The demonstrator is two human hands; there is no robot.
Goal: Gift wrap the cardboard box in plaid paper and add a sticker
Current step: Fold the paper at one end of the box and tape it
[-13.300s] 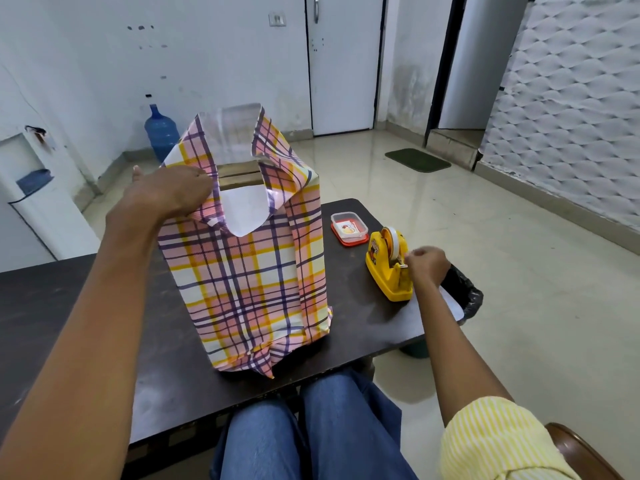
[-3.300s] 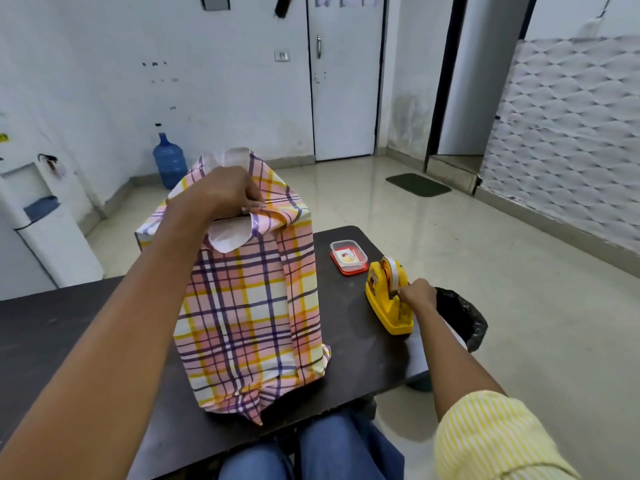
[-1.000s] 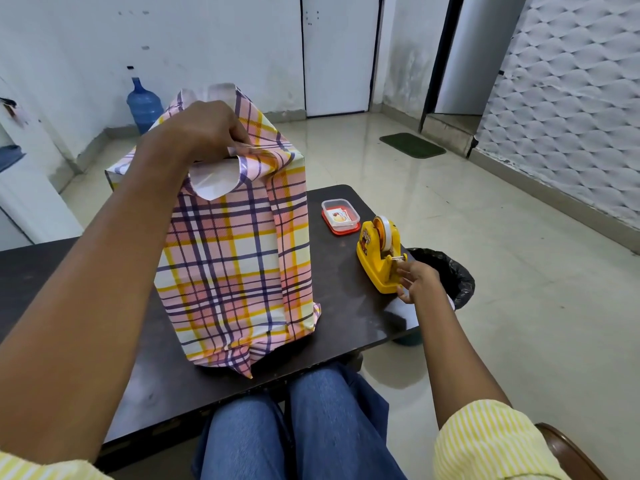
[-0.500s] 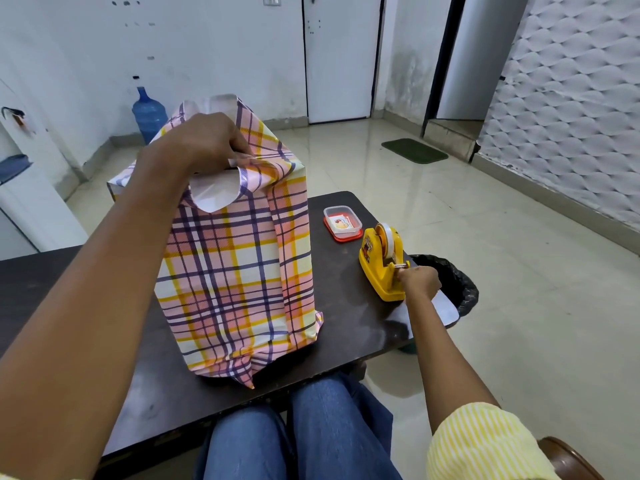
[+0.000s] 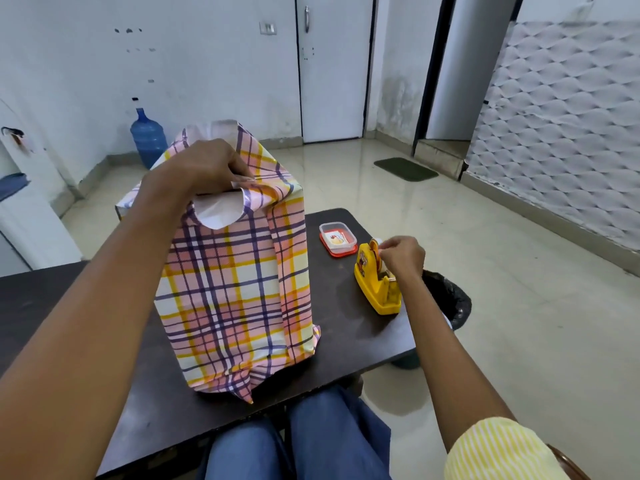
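Two hands, left hand point(image 5: 204, 164) gripping folded top flaps point(image 5: 266, 188) of upright plaid-wrapped box point(image 5: 239, 282) on counter point(image 5: 346, 327), left of yellow tape dispenser point(image 5: 376, 291), right hand point(image 5: 403, 256) pinching its tape roll point(image 5: 374, 244), small tub point(image 5: 337, 238) behind it

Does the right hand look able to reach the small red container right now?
Probably yes: the right hand is at the tape dispenser, and the red container lies unblocked just beyond.
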